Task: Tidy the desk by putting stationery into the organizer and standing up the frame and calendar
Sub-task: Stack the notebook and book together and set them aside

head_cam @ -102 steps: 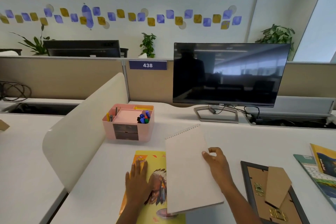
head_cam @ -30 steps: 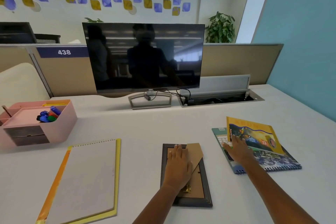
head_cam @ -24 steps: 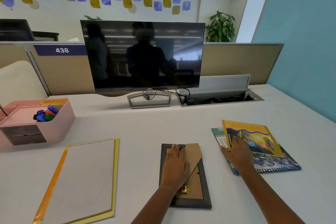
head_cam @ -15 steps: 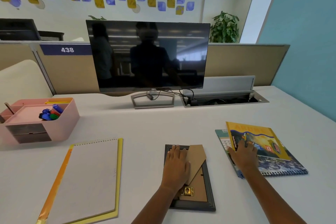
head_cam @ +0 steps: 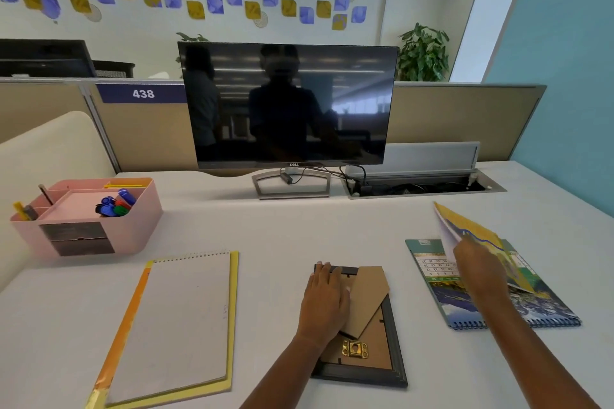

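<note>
A dark picture frame (head_cam: 393, 359) lies face down near the desk's front edge, its brown cardboard stand (head_cam: 367, 299) folded out. My left hand (head_cam: 327, 300) rests flat on the frame's back, fingers together. To the right lies a spiral-bound calendar (head_cam: 518, 305) flat on the desk. My right hand (head_cam: 478, 266) grips a yellow booklet (head_cam: 471, 229) and lifts its left edge off the calendar. A pink organizer (head_cam: 133, 229) with markers and pens stands at the left.
A spiral notepad (head_cam: 179, 319) lies on a yellow-orange booklet at the front left. A black monitor (head_cam: 289, 103) stands at the back centre, an open cable tray (head_cam: 422, 188) to its right. A cream divider (head_cam: 50, 149) borders the left side.
My right hand has raised the yellow booklet's edge off the calendar; before it lay flat under the hand. The left hand stays on the frame. Much earlier both hands were on the notepad.
</note>
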Demonstrator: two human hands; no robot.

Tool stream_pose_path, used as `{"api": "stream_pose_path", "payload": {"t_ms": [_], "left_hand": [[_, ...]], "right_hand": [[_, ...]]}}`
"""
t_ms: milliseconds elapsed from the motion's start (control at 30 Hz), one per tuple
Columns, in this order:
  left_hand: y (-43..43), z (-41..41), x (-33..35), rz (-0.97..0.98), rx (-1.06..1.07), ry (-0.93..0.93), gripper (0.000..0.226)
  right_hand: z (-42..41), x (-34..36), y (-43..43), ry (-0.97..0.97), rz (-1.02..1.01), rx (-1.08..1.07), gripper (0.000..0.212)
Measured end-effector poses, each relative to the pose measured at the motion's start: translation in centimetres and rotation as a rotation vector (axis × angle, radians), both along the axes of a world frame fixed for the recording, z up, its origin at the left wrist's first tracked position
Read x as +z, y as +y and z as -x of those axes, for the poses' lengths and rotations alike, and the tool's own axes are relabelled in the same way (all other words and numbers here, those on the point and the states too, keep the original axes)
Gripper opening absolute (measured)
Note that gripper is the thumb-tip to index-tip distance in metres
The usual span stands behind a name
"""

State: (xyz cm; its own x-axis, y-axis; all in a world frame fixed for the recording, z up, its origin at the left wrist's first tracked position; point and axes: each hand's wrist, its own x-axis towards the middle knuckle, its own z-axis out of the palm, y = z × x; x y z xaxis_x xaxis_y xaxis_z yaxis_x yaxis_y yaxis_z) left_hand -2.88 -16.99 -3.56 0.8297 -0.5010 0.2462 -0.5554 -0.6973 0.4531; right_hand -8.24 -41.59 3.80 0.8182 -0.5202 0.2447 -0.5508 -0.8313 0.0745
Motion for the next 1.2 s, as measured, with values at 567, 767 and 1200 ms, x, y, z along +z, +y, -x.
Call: {"api": "stream_pose_path", "payload": {"t_ms": [567, 767, 1200], "left_hand": [[9.6, -3.7, 5.2, 1.722, 0.202, 1.21, 0.078], [16.9, -3.4, 6.5, 1.548, 0.083, 1.19, 0.034], [25.3, -1.7, 4.8, 1.009, 0.52, 0.814, 0.04]], "right_hand": [[-2.1, 2.9, 17.3, -0.517, -0.574, 0.769, 0.041], [-2.8, 1.0, 22.7, -0.444, -0.503, 1.071, 0.035], [-3.8, -4.3, 31.0, -0.253, -0.958, 0.791, 0.017]]}}
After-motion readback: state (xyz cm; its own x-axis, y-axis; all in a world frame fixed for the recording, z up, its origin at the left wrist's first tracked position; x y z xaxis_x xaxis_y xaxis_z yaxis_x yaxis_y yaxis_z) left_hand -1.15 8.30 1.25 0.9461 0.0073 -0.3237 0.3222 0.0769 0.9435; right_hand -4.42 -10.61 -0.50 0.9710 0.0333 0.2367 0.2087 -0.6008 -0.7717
